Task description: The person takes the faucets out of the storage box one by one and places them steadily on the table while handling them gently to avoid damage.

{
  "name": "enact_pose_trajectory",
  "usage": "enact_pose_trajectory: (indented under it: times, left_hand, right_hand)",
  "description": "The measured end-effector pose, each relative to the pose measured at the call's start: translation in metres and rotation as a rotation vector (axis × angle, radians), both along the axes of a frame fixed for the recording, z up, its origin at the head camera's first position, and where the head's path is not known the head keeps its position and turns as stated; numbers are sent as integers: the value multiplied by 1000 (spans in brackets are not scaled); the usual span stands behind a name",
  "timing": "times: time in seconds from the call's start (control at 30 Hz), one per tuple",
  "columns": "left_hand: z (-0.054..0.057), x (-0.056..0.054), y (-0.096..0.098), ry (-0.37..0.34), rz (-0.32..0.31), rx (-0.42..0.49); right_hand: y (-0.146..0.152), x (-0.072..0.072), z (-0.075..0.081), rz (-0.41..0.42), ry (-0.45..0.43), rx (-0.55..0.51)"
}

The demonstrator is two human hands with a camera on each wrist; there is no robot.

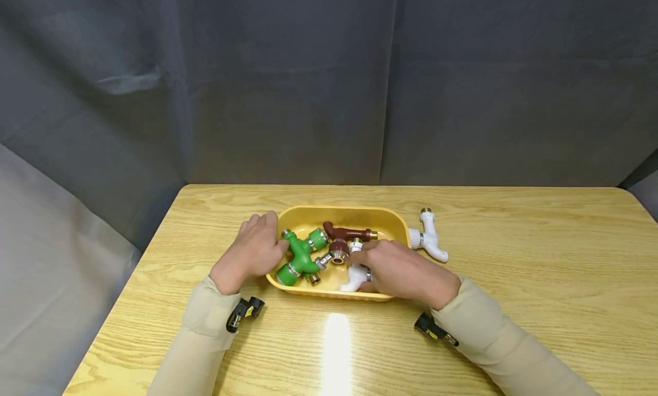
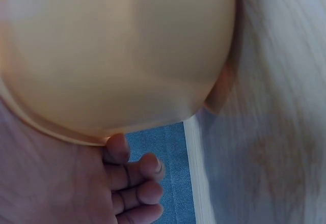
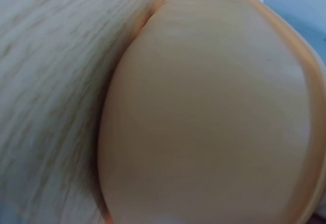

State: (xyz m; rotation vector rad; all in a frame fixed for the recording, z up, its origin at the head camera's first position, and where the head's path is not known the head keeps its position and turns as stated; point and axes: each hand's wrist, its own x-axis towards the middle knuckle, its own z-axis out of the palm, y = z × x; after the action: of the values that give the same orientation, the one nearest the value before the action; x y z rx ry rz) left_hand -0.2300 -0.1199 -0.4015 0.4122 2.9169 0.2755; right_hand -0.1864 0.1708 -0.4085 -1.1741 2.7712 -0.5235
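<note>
A yellow plastic basin (image 1: pixel 336 210) stands on the table. My left hand (image 1: pixel 255 247) grips its left rim, thumb on the inner side; in the left wrist view, curled fingers (image 2: pixel 137 191) show beside the basin's outer wall (image 2: pixel 127 46). Inside, my right hand (image 1: pixel 393 268) holds a white faucet (image 1: pixel 354 279), partly covered by the fingers. Green faucet pieces (image 1: pixel 302 259) with green knobs lie at the basin's left. A dark red faucet (image 1: pixel 349 233) lies at its back middle. The right wrist view shows mostly the basin's outside (image 3: pixel 204 107), hiding the right fingers.
Another white faucet (image 1: pixel 430 236) lies on the wooden table (image 1: pixel 534 282) against the basin's right end, its ribbed knob touching or nearly touching the rim. A dark grey curtain (image 1: pixel 288 99) hangs behind the table's back edge.
</note>
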Motion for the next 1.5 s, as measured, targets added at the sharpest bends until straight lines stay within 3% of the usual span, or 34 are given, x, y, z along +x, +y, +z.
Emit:
enact_pose_trajectory:
  times: [1.5]
  left_hand:
    - [-1,-3,0,3,-3,-12]
  right_hand:
    - [0,0,0,-23,43,5]
